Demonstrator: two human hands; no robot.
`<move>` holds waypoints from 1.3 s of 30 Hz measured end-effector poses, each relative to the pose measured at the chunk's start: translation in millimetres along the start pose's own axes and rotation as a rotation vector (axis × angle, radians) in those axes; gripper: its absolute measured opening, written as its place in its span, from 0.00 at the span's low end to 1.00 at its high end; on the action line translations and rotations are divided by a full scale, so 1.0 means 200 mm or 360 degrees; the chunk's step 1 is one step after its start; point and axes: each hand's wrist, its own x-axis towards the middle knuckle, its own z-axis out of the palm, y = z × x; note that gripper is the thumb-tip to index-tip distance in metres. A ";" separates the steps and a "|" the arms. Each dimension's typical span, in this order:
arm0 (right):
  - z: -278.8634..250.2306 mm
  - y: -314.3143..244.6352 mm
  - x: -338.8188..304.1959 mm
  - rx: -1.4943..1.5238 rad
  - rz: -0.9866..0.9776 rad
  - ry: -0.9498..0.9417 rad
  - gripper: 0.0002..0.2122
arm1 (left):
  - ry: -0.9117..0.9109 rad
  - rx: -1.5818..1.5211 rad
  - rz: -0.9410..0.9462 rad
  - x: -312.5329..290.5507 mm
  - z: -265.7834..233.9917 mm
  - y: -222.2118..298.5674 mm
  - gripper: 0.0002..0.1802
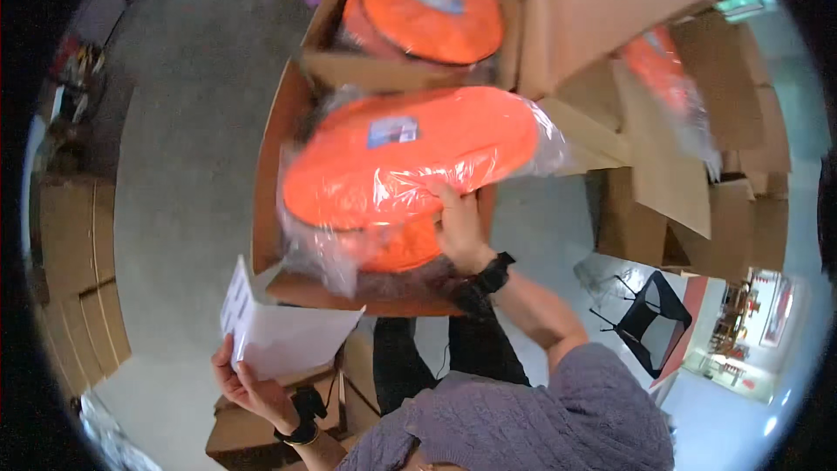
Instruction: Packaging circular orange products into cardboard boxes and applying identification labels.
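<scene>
My left hand [248, 388] pinches a folded white paper sheet [292, 337] by its near edge, low on the left. My right hand [462, 228] grips the near right edge of a flat orange oval piece in a clear plastic bag [418, 153]. This bagged piece carries a small label and lies tilted across the top of an open cardboard box [270, 174]. Beneath it shows part of another orange piece [401, 247], also with loose clear plastic. What exactly these orange pieces are, I cannot tell.
Beyond stands a second open carton with stacked orange round pieces [432, 9]. Raised cardboard flaps [602, 9] and more cartons [641, 214] are on the right. A black-framed stool [654, 323] lies on the floor at right. Cartons [78, 235] line the left; another carton [261, 427] sits near my left arm.
</scene>
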 end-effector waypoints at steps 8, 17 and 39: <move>0.01 -1.17 -0.59 -0.0536 -0.0216 -0.0505 0.14 | -0.0171 -0.0076 0.0225 -0.01 0.20 0.36 0.19; -0.51 -2.16 -1.62 -0.2350 -0.1889 -0.0182 0.19 | -0.0530 -0.0014 0.0501 -0.01 0.35 0.62 0.15; -0.92 -4.24 -0.74 -0.1224 -0.1867 -0.0428 0.21 | -0.0161 -0.0165 0.0485 -0.63 1.63 0.94 0.15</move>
